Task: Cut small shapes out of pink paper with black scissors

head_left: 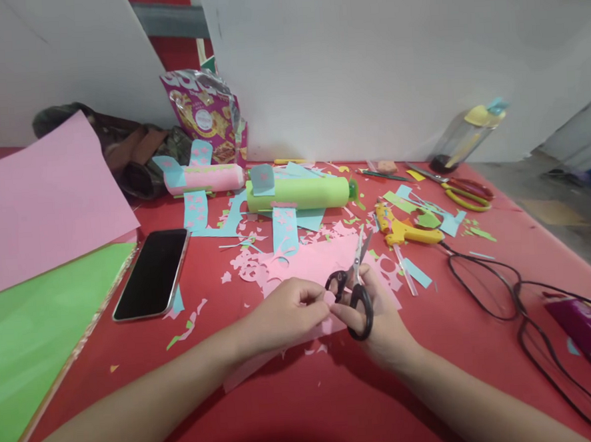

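Observation:
My right hand grips black-handled scissors, blades pointing up and away. My left hand is closed in a pinch just left of the scissor handles, on a small pink paper piece I can barely make out. Both hands rest over a cut-up pink paper sheet on the red table. Behind it lie a green paper rocket and a pink paper rocket, both with light blue fins.
A black phone lies at left beside pink paper and green paper. A yellow glue gun with black cord, red-yellow scissors, a bottle, a snack bag and paper scraps surround.

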